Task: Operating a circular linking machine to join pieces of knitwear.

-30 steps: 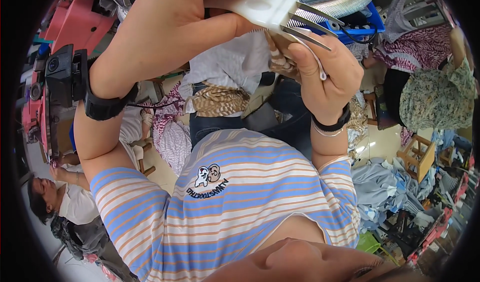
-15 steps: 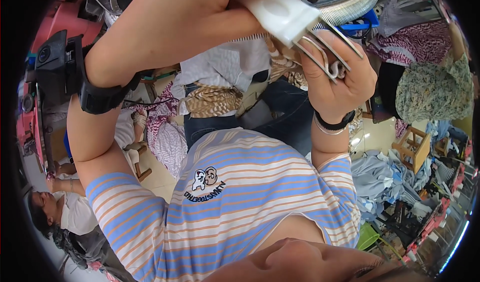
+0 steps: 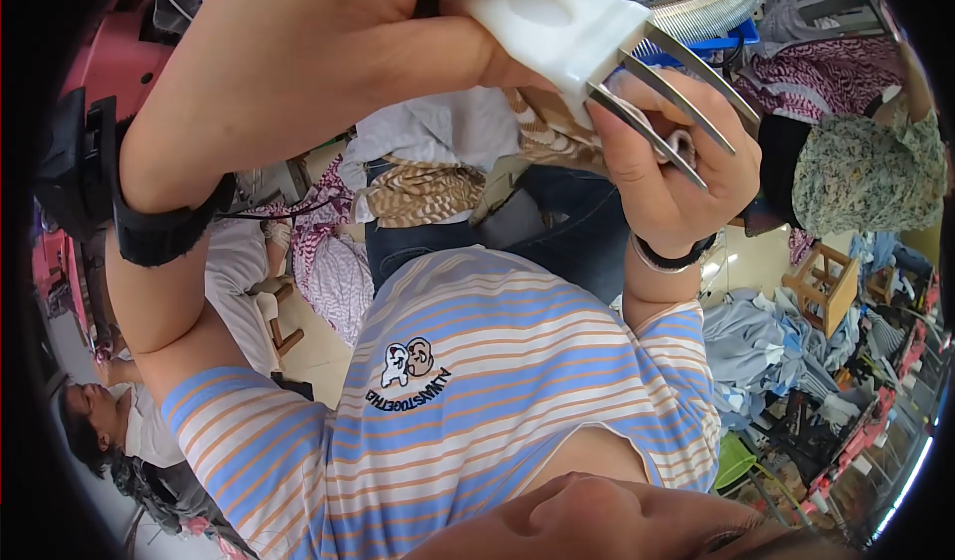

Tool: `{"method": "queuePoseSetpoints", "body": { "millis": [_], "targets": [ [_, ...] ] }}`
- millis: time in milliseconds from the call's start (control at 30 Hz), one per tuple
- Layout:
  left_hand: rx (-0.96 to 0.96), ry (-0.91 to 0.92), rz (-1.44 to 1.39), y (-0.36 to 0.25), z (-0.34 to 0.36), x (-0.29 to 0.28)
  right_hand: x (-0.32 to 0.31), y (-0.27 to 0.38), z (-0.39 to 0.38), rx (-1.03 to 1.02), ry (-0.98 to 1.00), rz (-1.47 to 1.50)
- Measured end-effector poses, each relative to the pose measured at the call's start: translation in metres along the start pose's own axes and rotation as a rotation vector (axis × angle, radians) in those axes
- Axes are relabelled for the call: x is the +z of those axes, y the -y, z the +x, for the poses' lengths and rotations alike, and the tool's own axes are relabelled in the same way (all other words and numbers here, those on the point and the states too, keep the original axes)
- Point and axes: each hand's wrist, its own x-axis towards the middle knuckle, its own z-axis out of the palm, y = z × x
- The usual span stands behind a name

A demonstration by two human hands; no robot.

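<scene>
My left hand (image 3: 398, 48) is closed on a white plastic tool (image 3: 567, 23) with three long flat metal prongs (image 3: 686, 93). Its thumb lies along the white part, and the fingers run out past the top edge. The prongs reach across in front of my right hand (image 3: 691, 167), which is curled shut, thumb and fingers together. From that fist shows the end of a small pale rolled strip of fabric (image 3: 680, 146). Brown-and-white patterned cloth (image 3: 552, 127) hangs beside the right fingers. Whether the prongs touch the fabric, I cannot tell.
A round machine part with a finely ribbed rim (image 3: 711, 13) stands at the top, by a blue edge (image 3: 736, 38). More patterned cloth (image 3: 423, 194) lies over my lap. Heaped blue-grey clothes (image 3: 761, 346) and a wooden stool (image 3: 826, 286) are right; another person (image 3: 149, 426) sits left.
My left forearm has come nearer and shifted left. The pronged tool has tipped, its prongs reaching further right and lower over my right hand, which stays closed and shifts slightly right.
</scene>
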Motion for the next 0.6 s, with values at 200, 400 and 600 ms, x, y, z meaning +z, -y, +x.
{"method": "queuePoseSetpoints", "body": {
  "millis": [200, 400, 600],
  "targets": [
    [-0.087, -0.049, -0.034, 0.000, -0.016, 0.007, 0.010, -0.007, -0.001, -0.226, 0.084, -0.145],
    [-0.175, 0.025, 0.100, 0.002, -0.024, 0.002, 0.010, -0.001, -0.006, -0.157, 0.081, -0.164],
    [-0.017, 0.011, 0.038, 0.013, -0.035, 0.008, 0.012, 0.003, -0.014, -0.058, 0.155, -0.119]
  ]
}}
